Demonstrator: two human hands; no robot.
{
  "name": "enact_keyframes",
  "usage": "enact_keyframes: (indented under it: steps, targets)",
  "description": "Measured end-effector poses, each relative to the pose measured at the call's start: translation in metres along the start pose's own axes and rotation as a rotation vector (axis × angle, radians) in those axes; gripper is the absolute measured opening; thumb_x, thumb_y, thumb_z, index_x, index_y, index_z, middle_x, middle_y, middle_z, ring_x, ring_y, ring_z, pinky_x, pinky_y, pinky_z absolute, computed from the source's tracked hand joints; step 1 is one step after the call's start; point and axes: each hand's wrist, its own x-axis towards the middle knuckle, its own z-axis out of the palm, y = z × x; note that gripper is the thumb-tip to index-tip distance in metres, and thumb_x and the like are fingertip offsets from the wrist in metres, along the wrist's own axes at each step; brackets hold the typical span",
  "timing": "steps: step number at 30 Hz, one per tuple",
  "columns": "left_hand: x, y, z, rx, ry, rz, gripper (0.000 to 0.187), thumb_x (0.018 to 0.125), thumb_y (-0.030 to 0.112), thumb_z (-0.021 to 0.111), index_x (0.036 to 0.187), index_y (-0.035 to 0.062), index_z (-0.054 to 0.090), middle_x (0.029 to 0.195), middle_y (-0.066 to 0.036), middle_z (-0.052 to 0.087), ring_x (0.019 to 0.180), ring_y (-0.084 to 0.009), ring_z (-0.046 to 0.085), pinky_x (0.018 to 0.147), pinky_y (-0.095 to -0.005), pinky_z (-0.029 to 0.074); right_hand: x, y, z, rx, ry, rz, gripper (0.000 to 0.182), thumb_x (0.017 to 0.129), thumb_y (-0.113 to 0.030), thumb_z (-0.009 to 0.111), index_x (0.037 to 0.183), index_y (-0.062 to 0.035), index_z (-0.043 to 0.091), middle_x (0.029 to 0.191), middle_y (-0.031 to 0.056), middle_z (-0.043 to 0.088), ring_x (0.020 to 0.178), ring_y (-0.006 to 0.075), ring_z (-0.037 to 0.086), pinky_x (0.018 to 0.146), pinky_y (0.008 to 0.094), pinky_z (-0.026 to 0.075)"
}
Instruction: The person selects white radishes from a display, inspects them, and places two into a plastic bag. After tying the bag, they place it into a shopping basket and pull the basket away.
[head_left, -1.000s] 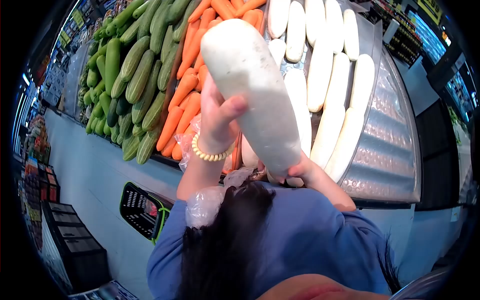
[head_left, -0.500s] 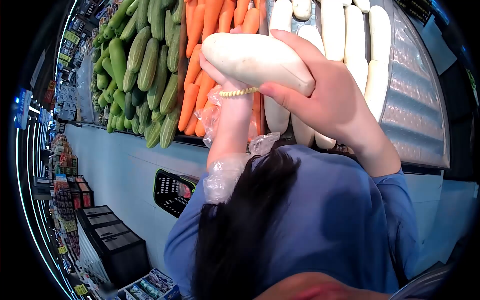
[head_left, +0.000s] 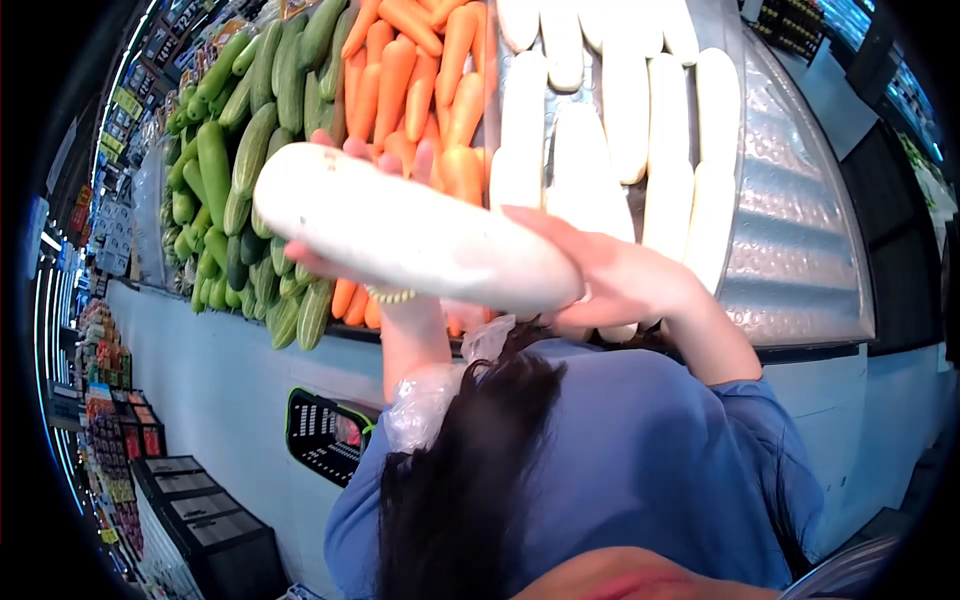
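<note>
A large white radish [head_left: 410, 230] is held up over the front of the vegetable display, tilted with its right end lower. My left hand [head_left: 320, 262] supports it from beneath, with fingertips showing past the far side and the thumb on the near side; the palm is hidden. Around the right end, my right hand [head_left: 635, 275] has its thumb and fingers closed. A pale yellow coil bracelet [head_left: 390, 295] circles my left wrist. Clear plastic bag material [head_left: 425, 405] hangs on my left forearm.
Carrots [head_left: 395, 85] lie beyond my left hand, with cucumbers [head_left: 250, 150] farther left. More white radishes [head_left: 625, 110] fill rows beyond my right hand, beside a bubble-textured display surface [head_left: 790, 230]. A black shopping basket [head_left: 320, 435] stands on the floor at lower left.
The radish has moved left and closer to the camera in my hands. More of its length shows, and my left fingers now appear along its far side.
</note>
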Motion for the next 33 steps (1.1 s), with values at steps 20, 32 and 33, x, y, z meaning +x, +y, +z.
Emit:
enact_keyframes:
  steps: [20, 32, 33]
  targets:
    - [-0.052, 0.064, -0.004, 1.047, 0.562, -0.191, 0.048, 0.083, 0.015, 0.053, 0.126, 0.0008, 0.037, 0.124, -0.016, 0.047, 0.107, -0.0222, 0.05, 0.094, -0.0362, 0.038, 0.025, 0.13, -0.305, -0.246, 1.225, 0.275, 0.059, 0.07, -0.026, 0.073, 0.114, 0.0045, 0.047, 0.102, 0.0145, 0.059, 0.089, 0.0217, 0.059, 0.076, 0.033, 0.048]
    - [-0.082, 0.082, -0.049, 0.965, 0.808, -0.134, 0.018, 0.086, 0.006, 0.052, 0.103, 0.0025, 0.047, 0.092, -0.008, 0.055, 0.081, -0.0152, 0.052, 0.077, -0.0282, 0.044, 0.058, 0.215, -0.418, -0.887, 1.049, 0.761, 0.071, 0.071, -0.036, 0.069, 0.129, -0.0054, 0.042, 0.118, 0.0153, 0.058, 0.106, 0.0308, 0.056, 0.092, 0.0357, 0.043]
    - [-0.081, 0.079, -0.055, 0.951, 0.815, -0.143, 0.018, 0.086, 0.006, 0.052, 0.102, 0.0025, 0.047, 0.091, -0.008, 0.054, 0.08, -0.015, 0.051, 0.077, -0.0278, 0.043, 0.057, 0.21, -0.404, -0.918, 1.038, 0.777, 0.078, 0.075, -0.037, 0.065, 0.139, -0.0074, 0.031, 0.126, 0.0205, 0.051, 0.115, 0.033, 0.051, 0.097, 0.036, 0.039]
